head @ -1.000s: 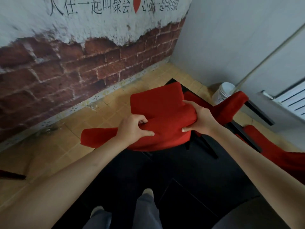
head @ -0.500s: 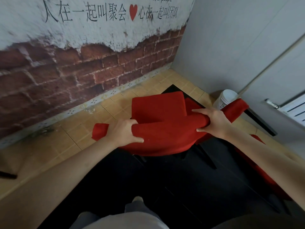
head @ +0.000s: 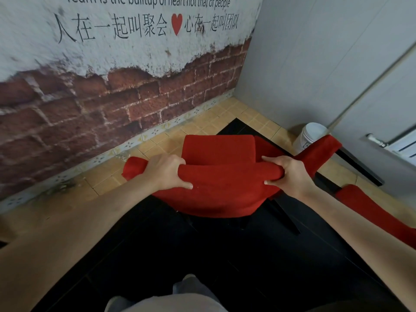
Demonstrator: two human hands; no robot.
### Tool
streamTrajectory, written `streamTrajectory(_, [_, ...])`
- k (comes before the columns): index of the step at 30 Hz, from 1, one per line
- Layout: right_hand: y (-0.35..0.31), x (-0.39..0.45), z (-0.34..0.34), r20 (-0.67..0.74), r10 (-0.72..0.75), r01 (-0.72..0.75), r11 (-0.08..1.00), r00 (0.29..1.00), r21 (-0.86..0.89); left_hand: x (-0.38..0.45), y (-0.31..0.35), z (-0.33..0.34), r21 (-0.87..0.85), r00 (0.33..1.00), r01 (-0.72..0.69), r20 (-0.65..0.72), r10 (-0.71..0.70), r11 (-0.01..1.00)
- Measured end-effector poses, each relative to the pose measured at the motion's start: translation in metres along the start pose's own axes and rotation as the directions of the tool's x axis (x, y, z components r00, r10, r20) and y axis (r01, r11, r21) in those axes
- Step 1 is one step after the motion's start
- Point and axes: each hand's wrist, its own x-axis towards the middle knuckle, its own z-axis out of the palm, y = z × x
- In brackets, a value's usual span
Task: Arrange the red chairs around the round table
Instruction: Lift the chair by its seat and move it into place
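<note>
A red upholstered chair stands in front of me with its back towards me. My left hand grips the top edge of its backrest on the left side. My right hand grips the same edge on the right side. A second red chair shows partly at the right, beyond my right forearm. No round table is in view.
A brick-pattern wall with painted lettering runs along the far left. A grey wall closes the corner on the right. A white bucket stands in that corner, next to a radiator. A black mat covers the floor under me.
The chair has come closer to the corner and sits more squarely in front of me. Both hands keep their grip on the backrest. My view has tilted upward, showing more of the wall.
</note>
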Motion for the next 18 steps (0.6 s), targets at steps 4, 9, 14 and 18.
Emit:
streamTrajectory(4, [-0.01,0.003,0.004,-0.046,-0.006,0.006,1.0,0.999,-0.004,-0.008,-0.004,-0.002,-0.007,1.0,0.011,0.008,-0.011,1.0])
streamTrajectory(9, [-0.032,0.02,0.008,-0.02,-0.079,0.078,0.996,0.997,-0.032,-0.028,-0.02,-0.002,-0.041,0.997,0.071,0.023,-0.07,0.997])
streamTrajectory(14, [-0.054,0.033,0.017,0.013,-0.158,0.158,0.986,0.987,-0.05,-0.05,-0.039,-0.001,-0.035,0.994,0.105,0.02,-0.104,0.994])
streamTrajectory(18, [-0.064,0.036,0.021,0.03,-0.18,0.181,0.982,0.983,-0.054,-0.057,-0.048,-0.002,-0.013,0.993,0.116,-0.005,-0.116,0.993])
